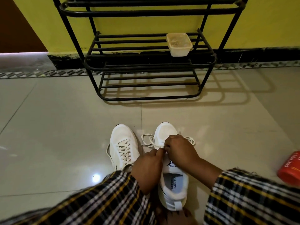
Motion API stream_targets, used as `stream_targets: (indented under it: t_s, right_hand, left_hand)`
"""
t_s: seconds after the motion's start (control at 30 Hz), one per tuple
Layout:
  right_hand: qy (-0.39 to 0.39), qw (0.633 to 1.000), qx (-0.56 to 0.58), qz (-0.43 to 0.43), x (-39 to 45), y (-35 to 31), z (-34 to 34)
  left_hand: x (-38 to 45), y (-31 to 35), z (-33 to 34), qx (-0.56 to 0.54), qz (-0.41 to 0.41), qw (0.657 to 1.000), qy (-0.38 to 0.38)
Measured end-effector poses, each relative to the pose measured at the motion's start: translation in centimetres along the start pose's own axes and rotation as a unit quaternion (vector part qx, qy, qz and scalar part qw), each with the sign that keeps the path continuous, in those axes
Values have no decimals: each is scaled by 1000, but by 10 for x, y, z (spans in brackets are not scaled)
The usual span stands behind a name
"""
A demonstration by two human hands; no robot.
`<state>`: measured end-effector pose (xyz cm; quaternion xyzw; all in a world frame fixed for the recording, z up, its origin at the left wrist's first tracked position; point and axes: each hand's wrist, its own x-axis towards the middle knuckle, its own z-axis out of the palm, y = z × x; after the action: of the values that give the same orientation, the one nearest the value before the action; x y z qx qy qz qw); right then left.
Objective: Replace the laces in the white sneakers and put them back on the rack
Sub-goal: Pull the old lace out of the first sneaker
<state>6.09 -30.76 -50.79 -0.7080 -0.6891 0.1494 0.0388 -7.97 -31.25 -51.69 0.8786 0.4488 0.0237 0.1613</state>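
Note:
Two white sneakers stand side by side on the tiled floor, toes pointing away from me. The left sneaker [123, 146] is laced with a cream lace. Over the tongue of the right sneaker [172, 176], my left hand [149, 166] and my right hand [180, 150] both pinch its white lace [148, 140], whose loose loops spill onto the floor on both sides of the toe. The eyelets under my hands are hidden. The black metal shoe rack [146, 65] stands against the yellow wall ahead.
A lidded translucent plastic box [179, 44] sits on the rack's middle shelf at the right. A red packet [290, 168] lies on the floor at the right edge. My plaid sleeves fill the bottom of the view.

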Motion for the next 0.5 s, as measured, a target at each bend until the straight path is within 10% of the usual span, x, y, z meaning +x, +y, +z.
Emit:
stream_targets:
  t_s: [0.5]
  right_hand:
    - [135,969,55,199,-2,67,-33]
  left_hand:
    - [-6,5,-7,37,4,994,-105]
